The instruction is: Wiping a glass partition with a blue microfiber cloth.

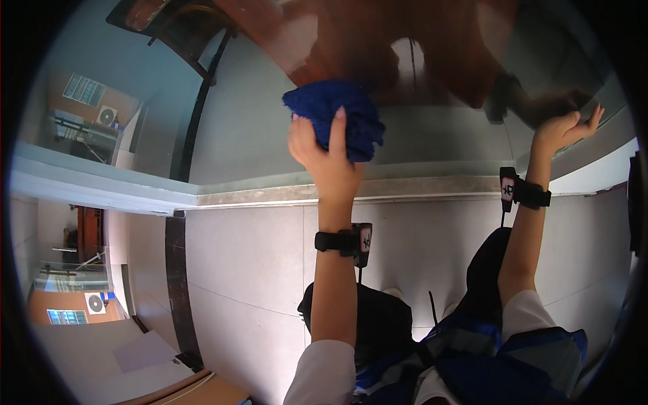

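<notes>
My left hand grips a crumpled blue cloth and presses it to a large glass panel. The cloth spreads beyond my fingertips on both sides. Farther right, my right hand is raised beside the panel near its right edge, holding nothing, with the fingers extended. Whether it touches the glass I cannot tell. Its dark reflection shows in the glass above it. A black strap with a small tag circles each wrist.
A pale ledge runs along the panel's bottom, above grey floor tiles. Brown wooden furniture shows in the glass. At left are a dark floor strip and an opening with an air-conditioner unit outside. A tan surface lies lower left.
</notes>
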### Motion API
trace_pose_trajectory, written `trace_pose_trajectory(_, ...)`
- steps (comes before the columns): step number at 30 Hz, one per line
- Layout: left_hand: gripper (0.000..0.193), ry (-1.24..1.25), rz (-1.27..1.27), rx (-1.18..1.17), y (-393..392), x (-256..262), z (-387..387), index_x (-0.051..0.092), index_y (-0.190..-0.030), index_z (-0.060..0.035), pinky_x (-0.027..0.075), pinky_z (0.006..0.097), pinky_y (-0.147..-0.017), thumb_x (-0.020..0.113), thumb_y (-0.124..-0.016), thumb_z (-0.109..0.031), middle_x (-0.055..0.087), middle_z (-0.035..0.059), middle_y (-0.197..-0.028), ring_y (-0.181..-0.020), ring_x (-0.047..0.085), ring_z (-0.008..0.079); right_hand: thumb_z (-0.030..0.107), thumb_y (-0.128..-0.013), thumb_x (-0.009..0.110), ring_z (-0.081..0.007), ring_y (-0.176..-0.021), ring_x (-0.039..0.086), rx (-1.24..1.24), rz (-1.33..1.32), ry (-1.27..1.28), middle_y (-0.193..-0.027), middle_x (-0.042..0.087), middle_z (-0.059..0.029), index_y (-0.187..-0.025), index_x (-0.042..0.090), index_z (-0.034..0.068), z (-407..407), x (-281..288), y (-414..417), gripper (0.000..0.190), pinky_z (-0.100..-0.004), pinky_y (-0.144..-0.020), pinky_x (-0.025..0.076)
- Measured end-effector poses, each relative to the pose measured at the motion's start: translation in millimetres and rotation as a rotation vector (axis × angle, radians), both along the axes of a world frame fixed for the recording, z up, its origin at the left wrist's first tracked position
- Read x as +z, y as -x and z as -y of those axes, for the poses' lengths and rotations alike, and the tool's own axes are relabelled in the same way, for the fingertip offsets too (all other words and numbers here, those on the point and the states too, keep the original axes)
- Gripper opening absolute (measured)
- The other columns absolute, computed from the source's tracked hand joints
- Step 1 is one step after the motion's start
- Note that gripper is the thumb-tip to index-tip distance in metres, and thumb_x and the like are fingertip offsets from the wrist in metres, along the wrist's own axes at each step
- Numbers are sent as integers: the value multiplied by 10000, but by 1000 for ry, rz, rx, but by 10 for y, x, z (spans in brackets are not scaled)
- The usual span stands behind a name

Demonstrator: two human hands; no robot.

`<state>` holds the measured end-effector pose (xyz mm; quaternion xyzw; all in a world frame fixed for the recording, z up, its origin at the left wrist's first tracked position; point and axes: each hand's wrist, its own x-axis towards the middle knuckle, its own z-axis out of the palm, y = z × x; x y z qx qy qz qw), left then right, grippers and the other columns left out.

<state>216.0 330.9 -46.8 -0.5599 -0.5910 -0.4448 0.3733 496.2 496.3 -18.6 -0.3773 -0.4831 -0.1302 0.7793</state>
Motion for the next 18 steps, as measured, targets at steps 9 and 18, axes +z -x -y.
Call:
trace_pose_trajectory(9,696,69,108,174,299,22,222,350,-1286,-50,238,468,-986,577,-634,38,219,281,-1298,-1180,268,444,178,-889,352,-322,-1292,197,-5,44,-11,-1350,239,-232,-1263,278,-61,-45,-104,-37,450,-416,-1050,149)
trace_pose_trajectory(18,631,-321,1003,-74,327,-1,96,151,-1331,-13,356,364,-931,447,-774,-31,287,172,-1270,-1127,385,277,162,-876,347,-330,-1299,175,19,19,6,-1345,232,-246,-1259,282,-75,-20,-80,4,455,-415,-1052,135)
